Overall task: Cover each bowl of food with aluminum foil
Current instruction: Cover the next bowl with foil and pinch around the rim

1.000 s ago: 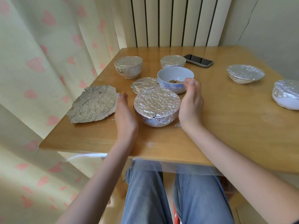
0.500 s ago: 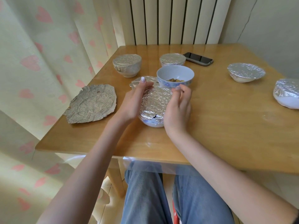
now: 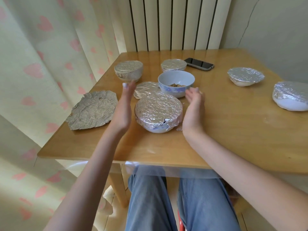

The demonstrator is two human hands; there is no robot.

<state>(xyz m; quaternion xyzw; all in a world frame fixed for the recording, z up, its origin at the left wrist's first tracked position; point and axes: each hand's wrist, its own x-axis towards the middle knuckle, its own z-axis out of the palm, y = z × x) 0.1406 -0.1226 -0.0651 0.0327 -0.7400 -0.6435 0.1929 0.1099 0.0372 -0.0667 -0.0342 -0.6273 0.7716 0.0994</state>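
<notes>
Bowls stand on a wooden table (image 3: pixel 233 130), and most of them carry a foil cover. At the left edge lies a flat crumpled foil sheet (image 3: pixel 93 110), partly over the edge. Behind it, near the far left corner, stands a covered bowl (image 3: pixel 128 70). The left hand (image 3: pixel 124 105) is held just left of the near covered bowl (image 3: pixel 158 112), with straight fingers pointing away from the person and the palm turned to the bowl; it holds nothing and does not touch the bowl. This near bowl sits toward the near edge, between the two hands, and its foil is torn a little at the front. Just behind it lies a smaller foil piece (image 3: pixel 145 89), and beside that stands the open bowl (image 3: pixel 176 83), blue and white, with some brown food inside and no foil. Behind the open bowl is another covered bowl (image 3: pixel 173 65), and a dark phone (image 3: pixel 199 64) lies right of it near the far edge. The right hand (image 3: pixel 194 107) is just right of the near bowl, fingers relaxed and apart, palm to the bowl, holding nothing. Toward the right edge stand two more covered bowls, one shallow (image 3: pixel 245 76) and one white (image 3: pixel 290 97), cut by the frame.
</notes>
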